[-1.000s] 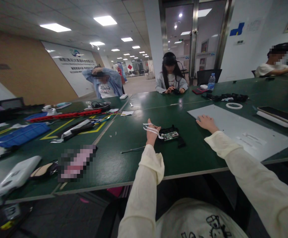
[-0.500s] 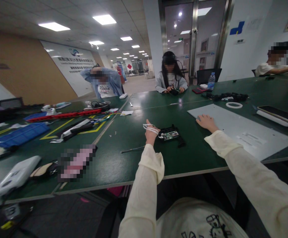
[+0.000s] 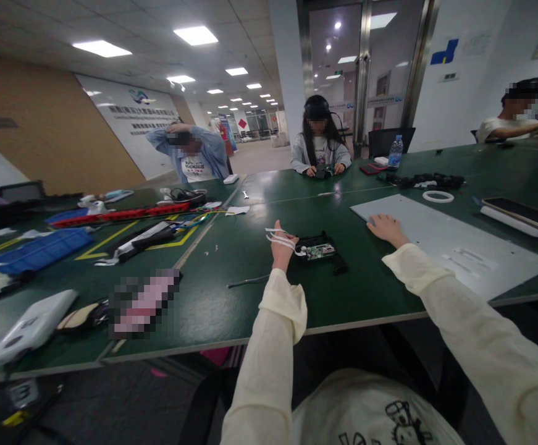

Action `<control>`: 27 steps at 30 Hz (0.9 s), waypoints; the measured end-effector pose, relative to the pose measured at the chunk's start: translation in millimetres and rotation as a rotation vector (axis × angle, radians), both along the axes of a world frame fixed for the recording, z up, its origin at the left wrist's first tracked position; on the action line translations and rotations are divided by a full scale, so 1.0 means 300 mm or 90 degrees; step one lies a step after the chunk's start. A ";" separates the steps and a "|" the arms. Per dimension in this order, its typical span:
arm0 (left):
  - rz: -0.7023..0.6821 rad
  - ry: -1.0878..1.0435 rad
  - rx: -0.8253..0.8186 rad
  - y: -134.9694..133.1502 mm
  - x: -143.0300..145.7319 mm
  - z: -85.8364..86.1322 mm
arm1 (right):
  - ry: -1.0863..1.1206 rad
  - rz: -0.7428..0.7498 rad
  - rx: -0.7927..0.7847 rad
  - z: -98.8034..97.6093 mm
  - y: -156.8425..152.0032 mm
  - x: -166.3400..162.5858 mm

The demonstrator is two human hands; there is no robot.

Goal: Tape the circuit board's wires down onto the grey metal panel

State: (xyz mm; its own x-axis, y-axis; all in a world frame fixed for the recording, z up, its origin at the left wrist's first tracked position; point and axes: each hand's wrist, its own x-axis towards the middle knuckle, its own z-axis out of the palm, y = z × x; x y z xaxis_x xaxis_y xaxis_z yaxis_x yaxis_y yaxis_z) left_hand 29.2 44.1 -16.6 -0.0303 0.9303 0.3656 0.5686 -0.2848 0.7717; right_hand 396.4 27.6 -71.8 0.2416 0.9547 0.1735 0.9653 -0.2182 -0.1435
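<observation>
My left hand (image 3: 283, 252) is closed on a thin white cord (image 3: 274, 236), whose loops stick out past the thumb and fingers. Just right of that hand, a black device frame with an exposed green circuit board (image 3: 320, 251) lies on the green table (image 3: 231, 327). One end of the white cord reaches the near side of this device. My right hand (image 3: 386, 230) rests palm down with fingers spread on the left edge of a flat grey board (image 3: 435, 238). A thin dark rod (image 3: 249, 281) lies left of my left wrist.
Left on the table are a blue tray (image 3: 41, 252), a white box (image 3: 30, 327) and a pixelated pink item (image 3: 148, 303). Toward the right stand a tape ring (image 3: 438, 196), a phone (image 3: 523, 212) and a water bottle (image 3: 395, 152). Across the table, a person handles a dark device (image 3: 325, 171).
The loops of white cord at my left hand have shifted slightly. My right hand stays in place. Across the table, the person's hands have moved a little apart around the dark device.
</observation>
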 end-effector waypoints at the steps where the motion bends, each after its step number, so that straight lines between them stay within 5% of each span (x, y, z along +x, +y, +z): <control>1: -0.010 -0.008 0.006 0.000 0.002 0.002 | 0.001 0.000 -0.001 0.001 -0.001 -0.001; 16: -0.040 -0.165 0.086 0.001 0.039 0.053 | 0.001 0.091 -0.015 0.020 -0.005 -0.020; 27: -0.006 -0.231 0.118 -0.030 0.019 0.162 | 0.031 0.216 -0.008 0.046 -0.035 -0.154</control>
